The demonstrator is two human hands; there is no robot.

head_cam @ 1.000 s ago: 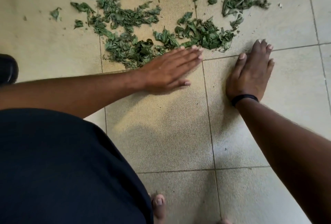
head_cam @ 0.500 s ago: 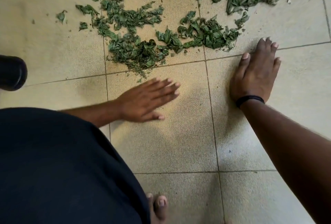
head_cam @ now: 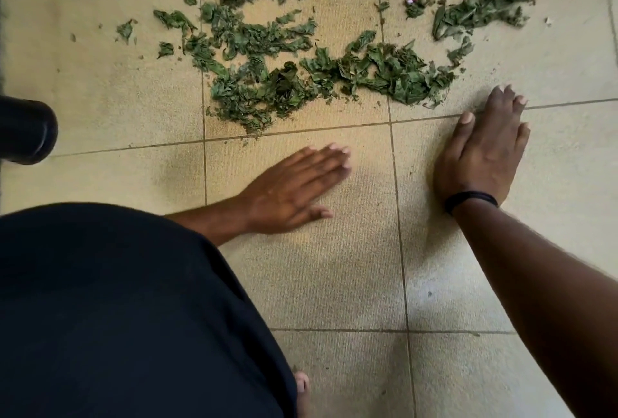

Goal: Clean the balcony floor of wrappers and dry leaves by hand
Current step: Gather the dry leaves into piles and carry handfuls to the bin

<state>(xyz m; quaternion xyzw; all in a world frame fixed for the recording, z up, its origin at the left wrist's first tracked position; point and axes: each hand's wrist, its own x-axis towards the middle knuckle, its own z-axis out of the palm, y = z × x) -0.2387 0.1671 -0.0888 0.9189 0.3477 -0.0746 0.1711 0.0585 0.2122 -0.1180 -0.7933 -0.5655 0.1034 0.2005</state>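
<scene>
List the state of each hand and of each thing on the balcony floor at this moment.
Left hand: open, fingers straight, blurred, holding nothing.
Right hand: open, flat on the beige tiled floor.
Green dry leaves: scattered, ungathered.
Small pink shiny wrapper scrap: lying among leaves.
Black rounded object: at left edge, untouched.

No readable text, labels, brands, numbers or signs appear anywhere on the surfaces in view
</scene>
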